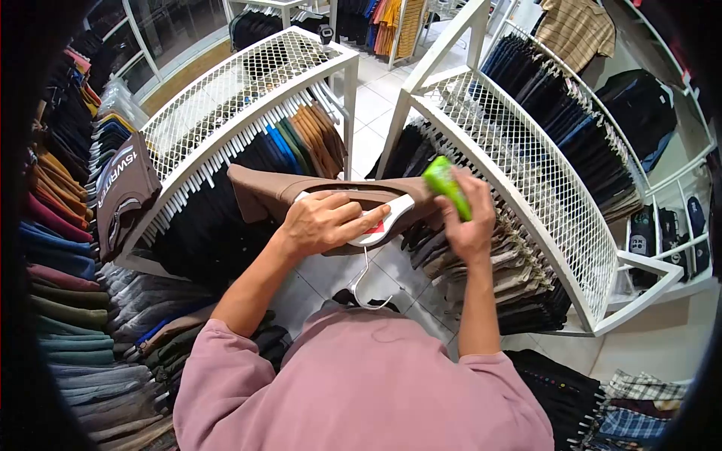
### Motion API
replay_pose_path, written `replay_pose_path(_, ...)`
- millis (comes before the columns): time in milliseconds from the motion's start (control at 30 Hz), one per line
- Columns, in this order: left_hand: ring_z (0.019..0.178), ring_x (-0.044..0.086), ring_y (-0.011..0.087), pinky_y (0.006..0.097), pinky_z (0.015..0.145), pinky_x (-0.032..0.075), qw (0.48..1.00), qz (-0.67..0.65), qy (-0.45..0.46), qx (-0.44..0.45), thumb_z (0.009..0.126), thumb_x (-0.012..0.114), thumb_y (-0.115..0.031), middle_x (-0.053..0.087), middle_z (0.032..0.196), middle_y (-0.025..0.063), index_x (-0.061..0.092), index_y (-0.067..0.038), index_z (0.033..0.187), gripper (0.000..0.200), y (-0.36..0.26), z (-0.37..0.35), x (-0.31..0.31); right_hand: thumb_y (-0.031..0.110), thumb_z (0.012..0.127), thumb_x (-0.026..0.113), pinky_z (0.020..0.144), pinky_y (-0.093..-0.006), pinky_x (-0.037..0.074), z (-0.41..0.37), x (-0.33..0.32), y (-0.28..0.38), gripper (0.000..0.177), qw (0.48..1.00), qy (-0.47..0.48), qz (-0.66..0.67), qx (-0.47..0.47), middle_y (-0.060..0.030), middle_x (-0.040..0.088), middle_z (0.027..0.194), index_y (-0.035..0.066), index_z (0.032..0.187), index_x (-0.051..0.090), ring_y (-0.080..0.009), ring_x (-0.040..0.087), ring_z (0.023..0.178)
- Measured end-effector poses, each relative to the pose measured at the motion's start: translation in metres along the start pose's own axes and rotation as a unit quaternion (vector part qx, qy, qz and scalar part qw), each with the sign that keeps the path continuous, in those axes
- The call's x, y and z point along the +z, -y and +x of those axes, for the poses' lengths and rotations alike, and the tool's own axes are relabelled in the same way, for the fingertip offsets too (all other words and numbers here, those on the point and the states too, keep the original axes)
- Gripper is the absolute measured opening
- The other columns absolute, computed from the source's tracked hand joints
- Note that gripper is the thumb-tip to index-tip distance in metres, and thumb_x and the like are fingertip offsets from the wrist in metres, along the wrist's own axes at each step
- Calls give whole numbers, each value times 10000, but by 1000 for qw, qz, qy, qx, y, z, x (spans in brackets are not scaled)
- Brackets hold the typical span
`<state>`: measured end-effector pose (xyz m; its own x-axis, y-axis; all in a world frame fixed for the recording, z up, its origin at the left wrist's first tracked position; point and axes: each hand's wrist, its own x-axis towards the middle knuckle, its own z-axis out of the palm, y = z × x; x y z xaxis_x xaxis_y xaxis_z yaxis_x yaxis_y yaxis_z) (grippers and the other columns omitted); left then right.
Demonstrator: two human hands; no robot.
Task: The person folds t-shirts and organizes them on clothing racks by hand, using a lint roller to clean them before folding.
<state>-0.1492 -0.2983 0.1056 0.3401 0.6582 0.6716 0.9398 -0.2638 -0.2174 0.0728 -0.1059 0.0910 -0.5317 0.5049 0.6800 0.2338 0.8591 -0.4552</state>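
Observation:
A brown garment (263,192) hangs on a white hanger (400,209), its metal hook pointing down toward my body. My left hand (325,219) is closed on the hanger near its middle, with the index finger stretched along it and a small red mark beside the fingertip. My right hand (472,214) grips a bright green object (447,185) at the garment's right shoulder. The green object is blurred, and its exact kind cannot be made out.
White mesh-topped racks (226,86) with hanging clothes stand ahead to the left and right (526,150). Another brown garment (128,192) lies over the left rack's end. Clothes (68,301) line the far left. Tiled floor (368,143) shows between the racks.

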Motion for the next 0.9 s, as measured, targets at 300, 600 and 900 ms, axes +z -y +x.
replay_pose_path(300, 641, 607, 117, 295, 586, 482, 824, -377, -5, -423, 894, 790, -248, 652, 719, 11, 762, -53, 1100, 285, 11, 2, -22, 401, 964, 686, 1026, -426, 403, -5, 15, 1, 668, 991, -126, 34, 40, -154, 597, 1304, 9, 1466, 486, -294, 559, 1186)
replay_pose_path(600, 476, 426, 6, 186, 406, 316, 601, -556, 11, -574, 963, 689, -507, 496, 588, -56, 710, -15, 942, 494, 32, 6, -44, 303, 935, 733, 985, -494, 443, -46, 36, -63, 695, 961, -213, -90, 149, -244, 545, 1259, -52, 1449, 429, -404, 528, 1208)
replay_pose_path(900, 465, 349, 3, 199, 403, 268, 579, -596, 93, -548, 979, 675, -488, 438, 613, -70, 679, -34, 974, 455, 14, 53, -15, 300, 895, 775, 1015, -483, 446, -42, 6, -1, 736, 973, -197, -118, -22, -239, 529, 1315, -31, 1464, 445, -393, 532, 1169)
